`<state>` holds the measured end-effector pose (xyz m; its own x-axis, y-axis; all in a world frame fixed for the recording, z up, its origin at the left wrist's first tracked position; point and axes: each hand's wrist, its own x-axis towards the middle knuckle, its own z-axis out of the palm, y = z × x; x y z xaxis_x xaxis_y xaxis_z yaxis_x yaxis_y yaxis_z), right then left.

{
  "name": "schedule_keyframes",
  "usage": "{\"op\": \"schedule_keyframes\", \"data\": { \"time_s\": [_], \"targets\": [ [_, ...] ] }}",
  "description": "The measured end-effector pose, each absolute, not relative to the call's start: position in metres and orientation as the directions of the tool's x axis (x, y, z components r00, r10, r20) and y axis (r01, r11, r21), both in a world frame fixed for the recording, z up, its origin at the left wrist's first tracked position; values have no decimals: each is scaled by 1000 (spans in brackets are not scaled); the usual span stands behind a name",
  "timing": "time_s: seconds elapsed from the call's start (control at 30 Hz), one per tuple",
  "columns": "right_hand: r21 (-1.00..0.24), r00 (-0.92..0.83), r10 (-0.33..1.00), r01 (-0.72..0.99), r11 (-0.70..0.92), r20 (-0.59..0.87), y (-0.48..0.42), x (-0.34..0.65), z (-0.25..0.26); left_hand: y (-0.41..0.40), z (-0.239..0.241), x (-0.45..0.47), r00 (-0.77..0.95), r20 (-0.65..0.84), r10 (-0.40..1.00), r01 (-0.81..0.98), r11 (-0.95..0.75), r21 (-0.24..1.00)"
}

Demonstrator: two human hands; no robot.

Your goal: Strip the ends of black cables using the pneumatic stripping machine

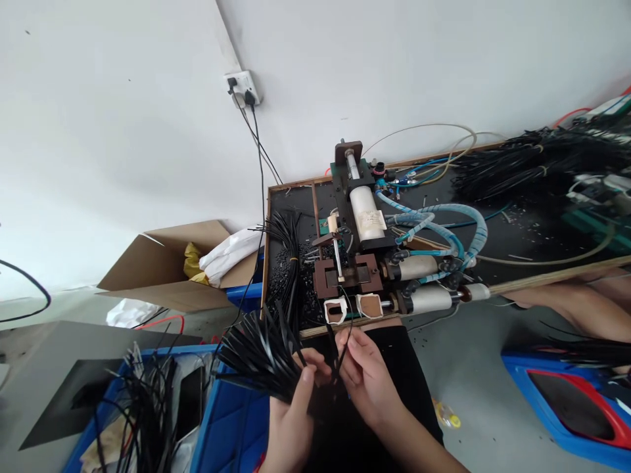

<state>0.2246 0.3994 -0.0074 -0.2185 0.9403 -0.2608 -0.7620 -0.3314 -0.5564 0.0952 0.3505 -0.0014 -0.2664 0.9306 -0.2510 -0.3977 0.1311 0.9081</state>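
Note:
A thick bundle of black cables (259, 351) fans out to the left from my left hand (298, 401), whose fingers and thumb wrap round it. My right hand (365, 374) pinches a single black cable (351, 328) that runs up towards the machine's front. Just beyond that hand stands a pneumatic machine (365, 213) with a white cylinder and brown clamp blocks (348, 274). Two white-edged pads (369, 305) sit at the front of the bench. Another tied cable bundle (292, 276) lies on the bench to the left of the machine.
A blue crate (207, 407) with cables and a phone stands at lower left. Behind it are a cardboard box (162, 263) and a wall socket (242, 89). Striped air hoses (444, 217) cross the bench (513, 243). At right, a person's leg (572, 302) shows beside a blue-red stool (566, 407).

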Motion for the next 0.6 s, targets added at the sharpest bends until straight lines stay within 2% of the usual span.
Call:
{"op": "schedule_keyframes", "data": {
  "time_s": [0.3, 0.6],
  "targets": [
    [-424, -241, 931, -839, -342, -274, 399, 219, -11, 353, 4, 96, -267, -264, 927, -395, 145, 907],
    [-392, -288, 916, -837, -382, -279, 403, 217, -14, 354, 5, 96, -288, -290, 913, -431, 147, 890]
  ]
}}
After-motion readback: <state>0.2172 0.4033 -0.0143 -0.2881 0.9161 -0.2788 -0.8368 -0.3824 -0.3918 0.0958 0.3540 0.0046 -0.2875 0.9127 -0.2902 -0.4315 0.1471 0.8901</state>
